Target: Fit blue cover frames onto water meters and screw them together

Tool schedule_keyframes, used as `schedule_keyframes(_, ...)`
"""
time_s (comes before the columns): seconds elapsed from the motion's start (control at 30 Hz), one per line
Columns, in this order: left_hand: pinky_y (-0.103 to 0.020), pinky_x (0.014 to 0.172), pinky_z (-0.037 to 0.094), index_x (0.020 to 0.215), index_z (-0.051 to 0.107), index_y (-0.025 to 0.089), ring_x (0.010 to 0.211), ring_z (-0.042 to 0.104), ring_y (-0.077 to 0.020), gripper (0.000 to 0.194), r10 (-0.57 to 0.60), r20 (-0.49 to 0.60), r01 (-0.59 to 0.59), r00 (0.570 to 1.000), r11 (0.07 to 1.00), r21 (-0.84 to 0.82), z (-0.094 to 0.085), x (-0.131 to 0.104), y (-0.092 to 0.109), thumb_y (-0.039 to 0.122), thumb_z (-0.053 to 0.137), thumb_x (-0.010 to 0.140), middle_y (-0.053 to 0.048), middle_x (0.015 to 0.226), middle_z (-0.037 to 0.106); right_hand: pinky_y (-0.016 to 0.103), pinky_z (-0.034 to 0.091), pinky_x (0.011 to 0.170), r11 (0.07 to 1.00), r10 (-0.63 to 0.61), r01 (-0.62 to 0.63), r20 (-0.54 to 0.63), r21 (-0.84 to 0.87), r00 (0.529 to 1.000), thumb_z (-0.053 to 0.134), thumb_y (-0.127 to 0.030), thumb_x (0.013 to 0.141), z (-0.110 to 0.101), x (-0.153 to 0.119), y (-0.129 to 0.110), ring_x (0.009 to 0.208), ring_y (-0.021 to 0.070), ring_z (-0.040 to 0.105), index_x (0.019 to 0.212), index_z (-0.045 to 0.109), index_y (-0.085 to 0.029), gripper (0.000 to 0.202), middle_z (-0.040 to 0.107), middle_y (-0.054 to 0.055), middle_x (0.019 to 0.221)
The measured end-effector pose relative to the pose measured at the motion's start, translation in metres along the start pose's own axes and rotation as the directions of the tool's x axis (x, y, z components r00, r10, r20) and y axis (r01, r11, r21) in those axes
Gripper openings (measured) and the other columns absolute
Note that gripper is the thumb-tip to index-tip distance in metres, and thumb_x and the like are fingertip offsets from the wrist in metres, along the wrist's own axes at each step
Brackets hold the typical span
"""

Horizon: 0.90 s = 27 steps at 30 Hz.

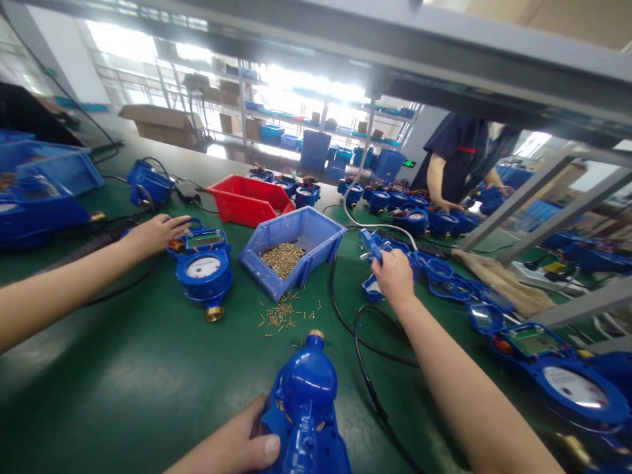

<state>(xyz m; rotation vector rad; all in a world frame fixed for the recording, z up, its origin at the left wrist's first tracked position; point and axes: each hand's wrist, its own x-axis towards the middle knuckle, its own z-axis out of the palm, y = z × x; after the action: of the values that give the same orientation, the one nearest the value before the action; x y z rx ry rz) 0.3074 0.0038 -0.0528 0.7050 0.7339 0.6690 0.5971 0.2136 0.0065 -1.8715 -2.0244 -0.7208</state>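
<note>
At the bottom edge, my left hand (247,441) is closed on a blue meter body (309,382), which lies face down with its brass end pointing away. My right hand (395,273) is stretched out at centre right, its fingers closed on a blue plastic part (371,245) above other blue parts. Between my hands and a little farther off, loose brass screws (280,315) lie in front of a light blue bin (318,260) that holds many more. Left of the bin stands a blue meter (204,268) with its circuit board showing.
A co-worker's hand (155,235) reaches in from the left beside that meter. A red bin (247,199) stands behind. Black cable (368,368) loops near my right forearm. More meters (575,388) line the right side; another person (451,158) works at the back right.
</note>
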Motion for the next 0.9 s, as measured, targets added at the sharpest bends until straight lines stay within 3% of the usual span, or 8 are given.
schedule_keyframes(0.17,-0.044,0.099,0.035,0.106,0.064,0.027,0.11,0.058,-0.0303,0.047,-0.012,0.13,0.018,0.991,0.999,-0.048,0.012,-0.009,0.024,0.047,0.073,0.064,0.005,0.101,0.071,0.033,0.047,0.072,0.921,-0.29,0.339,-0.244,0.192,0.926,0.042,-0.028,0.089,-0.09,-0.026,-0.058,0.079,0.0204,0.052,0.108,0.057,-0.012,0.029,0.059,0.009,0.083)
schedule_keyframes(0.27,-0.043,0.098,0.036,0.104,0.066,0.027,0.111,0.057,-0.0313,0.046,0.026,0.08,-0.021,0.996,0.998,-0.056,0.013,-0.012,0.024,0.047,0.074,0.063,0.005,0.1,0.071,0.031,0.045,0.064,0.521,-0.683,0.797,-0.41,0.306,0.604,0.038,-0.022,0.091,-0.128,-0.03,-0.121,0.073,0.0201,0.049,0.103,0.058,-0.007,0.028,0.058,0.01,0.08)
schedule_keyframes(0.37,-0.045,0.098,0.037,0.101,0.066,0.026,0.111,0.057,-0.0308,0.046,0.044,0.015,-0.044,0.999,0.999,-0.001,0.007,-0.011,0.016,0.05,0.074,0.062,0.002,0.103,0.071,0.031,0.042,0.062,0.183,-0.874,0.93,-0.381,0.319,0.302,0.035,-0.017,0.092,-0.14,-0.024,-0.188,0.065,0.0185,0.048,0.082,0.062,-0.008,0.03,0.055,0.007,0.072)
schedule_keyframes(0.43,-0.047,0.1,0.034,0.102,0.065,0.027,0.114,0.055,-0.031,0.048,0.05,0.013,-0.051,0.999,0.998,0.04,0.002,-0.009,0.011,0.052,0.073,0.063,0.002,0.105,0.07,0.032,0.042,0.062,0.057,-0.926,0.942,-0.335,0.331,0.174,0.034,-0.015,0.092,-0.136,-0.02,-0.228,0.067,0.0191,0.052,0.08,0.063,-0.009,0.031,0.058,0.01,0.077)
schedule_keyframes(0.57,-0.049,0.103,0.03,0.107,0.063,0.024,0.119,0.05,-0.0343,0.052,0.043,0.049,-0.045,0.998,0.998,0.047,-0.007,-0.003,0.0,0.053,0.072,0.065,-0.001,0.109,0.069,0.03,0.041,0.062,0.021,-0.966,0.939,-0.237,0.343,0.108,0.037,-0.016,0.092,-0.115,-0.013,-0.287,0.078,0.0207,0.06,0.083,0.067,-0.013,0.032,0.063,0.011,0.091)
schedule_keyframes(0.63,-0.049,0.101,0.033,0.111,0.061,0.021,0.117,0.051,-0.0364,0.062,0.025,0.104,-0.026,0.994,1.0,0.013,-0.012,0.002,-0.006,0.056,0.073,0.061,-0.006,0.111,0.068,0.029,0.042,0.067,0.056,-0.977,0.94,-0.175,0.338,0.121,0.038,-0.018,0.092,-0.103,-0.012,-0.307,0.084,0.0199,0.061,0.087,0.069,-0.017,0.032,0.065,0.007,0.097)
schedule_keyframes(0.77,-0.051,0.101,0.034,0.118,0.055,0.015,0.112,0.055,-0.0374,0.075,0.035,0.208,-0.033,0.978,0.999,-0.012,-0.019,0.012,-0.016,0.059,0.072,0.06,-0.015,0.112,0.066,0.027,0.041,0.077,0.2,-0.964,0.92,-0.101,0.338,0.247,0.041,-0.022,0.091,-0.093,-0.012,-0.323,0.089,0.0154,0.06,0.093,0.068,-0.021,0.027,0.064,0.0,0.102)
schedule_keyframes(0.9,-0.051,0.1,0.035,0.121,0.052,0.013,0.111,0.056,-0.0374,0.077,0.036,0.206,-0.044,0.978,0.999,0.031,-0.02,0.013,-0.015,0.059,0.07,0.062,-0.017,0.114,0.064,0.03,0.044,0.073,0.295,-0.9,0.875,-0.194,0.384,0.389,0.052,-0.031,0.087,-0.106,-0.005,-0.288,0.085,0.0188,0.061,0.104,0.06,-0.012,0.026,0.063,0.006,0.096)
